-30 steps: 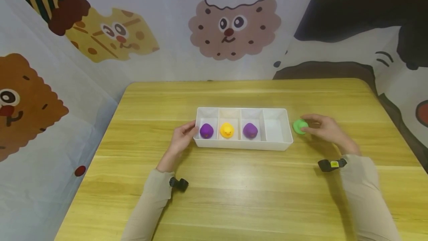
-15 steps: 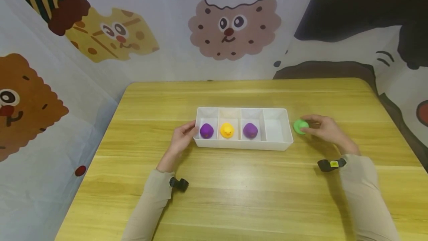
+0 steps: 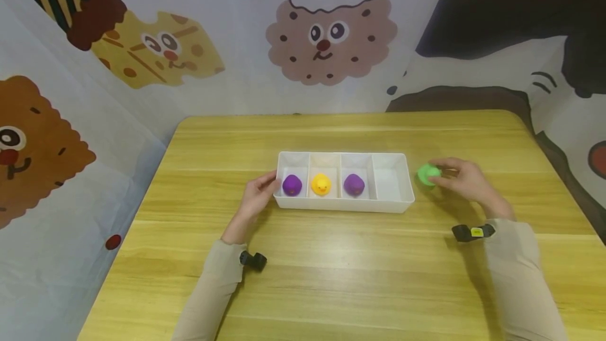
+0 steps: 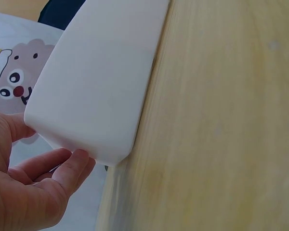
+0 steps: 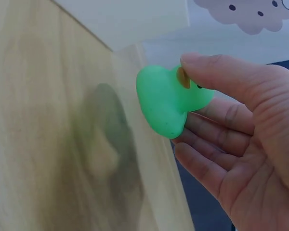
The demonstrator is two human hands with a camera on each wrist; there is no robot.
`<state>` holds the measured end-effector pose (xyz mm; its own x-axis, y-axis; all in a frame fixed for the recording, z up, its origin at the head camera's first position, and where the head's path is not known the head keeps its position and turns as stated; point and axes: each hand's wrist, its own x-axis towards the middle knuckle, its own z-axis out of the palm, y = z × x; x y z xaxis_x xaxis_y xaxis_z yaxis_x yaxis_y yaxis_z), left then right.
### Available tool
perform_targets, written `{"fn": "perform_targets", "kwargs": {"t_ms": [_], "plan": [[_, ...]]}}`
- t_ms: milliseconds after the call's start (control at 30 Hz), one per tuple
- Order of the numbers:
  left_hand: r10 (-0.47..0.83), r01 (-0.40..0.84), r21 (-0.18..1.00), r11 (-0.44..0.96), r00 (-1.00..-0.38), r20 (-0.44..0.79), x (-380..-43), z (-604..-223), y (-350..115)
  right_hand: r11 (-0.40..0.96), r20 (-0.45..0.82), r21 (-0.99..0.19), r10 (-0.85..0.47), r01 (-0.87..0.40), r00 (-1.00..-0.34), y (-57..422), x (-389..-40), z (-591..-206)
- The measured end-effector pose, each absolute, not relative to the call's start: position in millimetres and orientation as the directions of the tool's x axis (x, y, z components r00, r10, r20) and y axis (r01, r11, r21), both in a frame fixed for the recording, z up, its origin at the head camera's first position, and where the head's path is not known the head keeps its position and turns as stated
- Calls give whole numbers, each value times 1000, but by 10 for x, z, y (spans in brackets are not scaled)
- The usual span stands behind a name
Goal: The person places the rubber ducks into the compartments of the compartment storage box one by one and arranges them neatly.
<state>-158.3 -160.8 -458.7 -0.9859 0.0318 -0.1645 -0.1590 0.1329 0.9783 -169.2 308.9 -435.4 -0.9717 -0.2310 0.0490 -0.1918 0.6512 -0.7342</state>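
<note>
A white tray (image 3: 393,178) split into several compartments stands on the table. My left hand (image 3: 258,193) holds its left end, with fingertips (image 4: 79,156) against the end wall in the left wrist view. From the left, its compartments hold a purple duck (image 3: 292,185), a yellow rubber duck (image 3: 321,184) and another purple duck (image 3: 354,185); the rightmost holds nothing. Just right of the tray, my right hand (image 3: 466,180) pinches a green rubber duck (image 5: 161,98) between thumb and fingers. A gap shows between this duck and its shadow on the table.
The wooden table (image 3: 303,278) has rounded far corners. Behind it hangs a pale cloth (image 3: 246,57) printed with cartoon biscuits and cheese. A small black camera (image 3: 473,232) sits at each wrist.
My right hand has shifted the green rubber duck slightly right and away from me, and the duck now tilts a little. The left hand and tray have stayed put.
</note>
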Motion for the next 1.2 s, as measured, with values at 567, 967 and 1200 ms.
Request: {"fn": "perform_targets", "kwargs": {"t_ms": [567, 967, 1200], "plan": [[13, -154, 979, 135, -987, -157, -1595, -4574, -1601, 645, 186, -704, -235, -297, -954, 2892, -1687, -4061], [24, -130, 981, 147, -991, -135, -1587, -4579, -1607, 645, 238, -678, -261, -353, -936, 2744, -1676, -3907], [29, -143, 980, 140, -988, -148, -1582, -4576, -1610, 641, 251, -657, -310, -397, -917, 2600, -1686, -3855]]}}
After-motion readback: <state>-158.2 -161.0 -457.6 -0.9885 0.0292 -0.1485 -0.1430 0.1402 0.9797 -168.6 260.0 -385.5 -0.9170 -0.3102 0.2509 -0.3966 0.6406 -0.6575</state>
